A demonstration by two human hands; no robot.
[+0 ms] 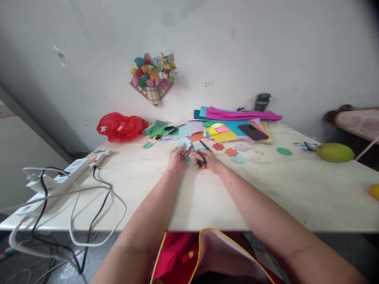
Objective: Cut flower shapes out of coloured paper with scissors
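Note:
My left hand (177,156) pinches a light blue paper flower (184,142) above the table. Black-handled scissors (201,158) are in my right hand (209,159), their blades up against the flower's right edge. Whether the blades are parted is too small to tell. Under and around my hands lie several cut paper shapes, partly hidden. To the right rest a red paper flower (218,146), an orange one (231,152), another light blue one (238,159) and a lilac oval (241,147). A dark pen-like stick (205,146) lies just behind my right hand.
Coloured paper sheets (231,128) with a phone (253,132) lie at the back. A second pair of scissors (174,129) and a red plastic bag (121,127) are back left. A power strip (53,185) with loose cables occupies the left; a yellow-green fruit (334,152) is right.

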